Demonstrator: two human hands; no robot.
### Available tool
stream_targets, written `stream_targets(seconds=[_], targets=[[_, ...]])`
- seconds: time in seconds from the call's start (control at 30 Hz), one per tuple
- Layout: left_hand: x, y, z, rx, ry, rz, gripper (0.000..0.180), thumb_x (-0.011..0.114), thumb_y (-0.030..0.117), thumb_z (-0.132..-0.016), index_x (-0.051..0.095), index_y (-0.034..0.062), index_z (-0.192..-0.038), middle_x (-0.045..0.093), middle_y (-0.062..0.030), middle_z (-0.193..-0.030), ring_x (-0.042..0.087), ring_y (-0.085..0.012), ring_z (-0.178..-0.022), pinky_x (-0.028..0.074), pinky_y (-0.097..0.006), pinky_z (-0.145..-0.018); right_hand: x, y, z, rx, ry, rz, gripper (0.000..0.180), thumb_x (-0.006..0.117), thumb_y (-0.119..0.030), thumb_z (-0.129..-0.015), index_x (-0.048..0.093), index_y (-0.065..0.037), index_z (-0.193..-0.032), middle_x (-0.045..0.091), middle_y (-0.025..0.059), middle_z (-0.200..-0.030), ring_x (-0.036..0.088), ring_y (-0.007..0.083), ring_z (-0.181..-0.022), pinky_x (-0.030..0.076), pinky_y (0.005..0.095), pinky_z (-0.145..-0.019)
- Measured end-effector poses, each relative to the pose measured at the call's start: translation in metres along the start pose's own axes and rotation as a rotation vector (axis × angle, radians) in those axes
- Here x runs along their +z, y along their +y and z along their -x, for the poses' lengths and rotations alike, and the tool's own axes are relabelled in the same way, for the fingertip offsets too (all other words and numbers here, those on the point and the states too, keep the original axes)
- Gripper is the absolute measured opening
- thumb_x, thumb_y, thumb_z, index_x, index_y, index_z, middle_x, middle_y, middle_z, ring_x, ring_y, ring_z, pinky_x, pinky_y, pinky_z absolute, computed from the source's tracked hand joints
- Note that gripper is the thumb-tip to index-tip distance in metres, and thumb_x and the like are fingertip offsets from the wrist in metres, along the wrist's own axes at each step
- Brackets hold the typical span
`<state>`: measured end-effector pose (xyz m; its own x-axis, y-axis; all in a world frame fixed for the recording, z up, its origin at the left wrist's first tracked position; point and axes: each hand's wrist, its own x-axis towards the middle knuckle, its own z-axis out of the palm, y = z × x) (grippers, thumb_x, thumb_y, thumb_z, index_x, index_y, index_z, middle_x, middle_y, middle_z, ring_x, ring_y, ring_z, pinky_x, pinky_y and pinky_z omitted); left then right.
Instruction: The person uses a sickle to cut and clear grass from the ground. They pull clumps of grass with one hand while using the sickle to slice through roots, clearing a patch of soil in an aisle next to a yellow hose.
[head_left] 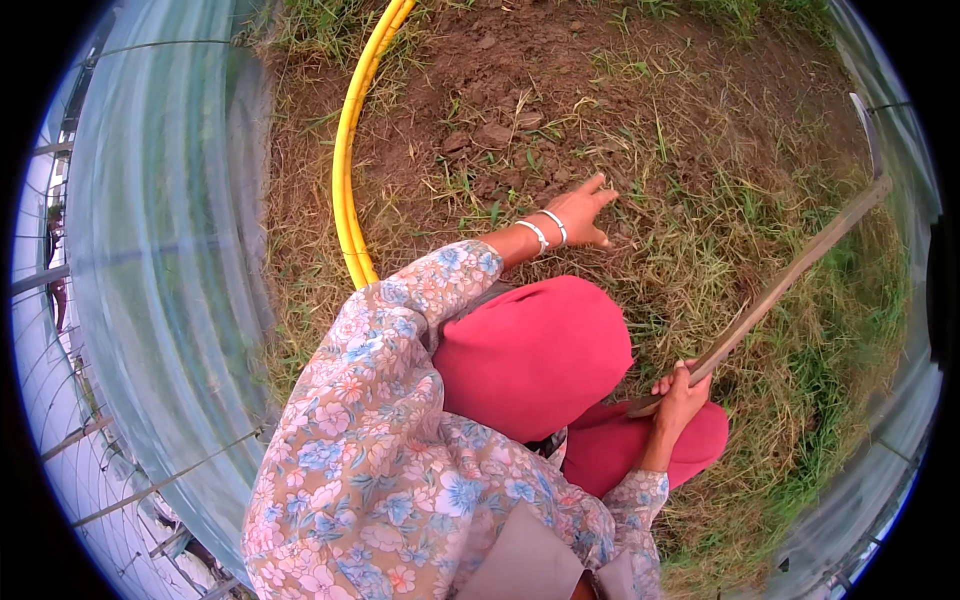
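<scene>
Our left hand (582,212) reaches to mid-frame, fingers spread and pointing right, palm down. Our right hand (680,395), lower right, is curled closed, forearm bent upward.

We see no packages, labels, signs or screens here.
</scene>
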<state>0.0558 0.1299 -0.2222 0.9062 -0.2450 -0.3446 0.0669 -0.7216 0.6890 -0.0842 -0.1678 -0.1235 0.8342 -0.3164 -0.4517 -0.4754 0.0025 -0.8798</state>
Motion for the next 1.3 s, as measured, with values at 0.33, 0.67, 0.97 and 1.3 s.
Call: stream_targets(seconds=[0.33, 0.67, 0.97, 1.3], targets=[[-0.044, -0.124, 0.023, -0.466, -0.069, -0.549, 0.021, 0.059, 0.017, -0.085, 0.074, 0.0013, -0.089, 0.071, -0.0212, -0.096, 0.070, -0.0322, -0.092, 0.056, -0.042, -0.074, 0.006, 0.014, 0.001, 0.231, -0.119, -0.001, 0.014, 0.052, -0.005, -0.089, 0.044, -0.004, -0.100, 0.046, 0.0037, -0.068, 0.044, 0.0112, -0.045, 0.043, 0.0275, -0.038], [0.041, -0.020, 0.026, 0.428, -0.422, 0.126, 0.041, 0.063, 0.033, -0.088, 0.058, 0.0035, -0.116, 0.067, -0.0207, -0.088, 0.066, -0.0347, -0.082, 0.053, -0.042, -0.074, 0.037, 0.014, -0.016, 0.000, -0.304, 0.287, 0.015, 0.060, -0.011, -0.090, 0.048, -0.003, -0.094, 0.049, 0.0024, -0.059, 0.048, 0.0105, -0.042, 0.041, 0.0261, -0.039], [-0.192, 0.004, 0.034, -0.082, -0.175, -0.366, 0.062, 0.069, 0.037, -0.083, 0.053, 0.0055, -0.134, 0.063, -0.0178, -0.122, 0.059, -0.0348, -0.113, 0.046, -0.042, -0.099, 0.132, 0.012, -0.020, 0.333, -0.550, 0.238, 0.033, 0.053, -0.039, -0.098, 0.045, -0.008, -0.090, 0.044, 0.0010, -0.057, 0.042, 0.0102, -0.040, 0.038, 0.0262, -0.035], [-0.239, -0.220, 0.142, -0.980, 0.671, -0.469, 0.087, 0.083, 0.031, -0.071, 0.037, 0.0099, -0.141, 0.045, -0.0140, -0.138, 0.047, -0.0360, -0.122, 0.046, -0.046, -0.097, 0.233, -0.012, -0.046, 0.216, -0.537, 0.053, 0.033, 0.055, -0.036, -0.097, 0.044, -0.005, -0.092, 0.043, 0.0002, -0.056, 0.042, 0.0098, -0.039, 0.038, 0.0267, -0.035]])
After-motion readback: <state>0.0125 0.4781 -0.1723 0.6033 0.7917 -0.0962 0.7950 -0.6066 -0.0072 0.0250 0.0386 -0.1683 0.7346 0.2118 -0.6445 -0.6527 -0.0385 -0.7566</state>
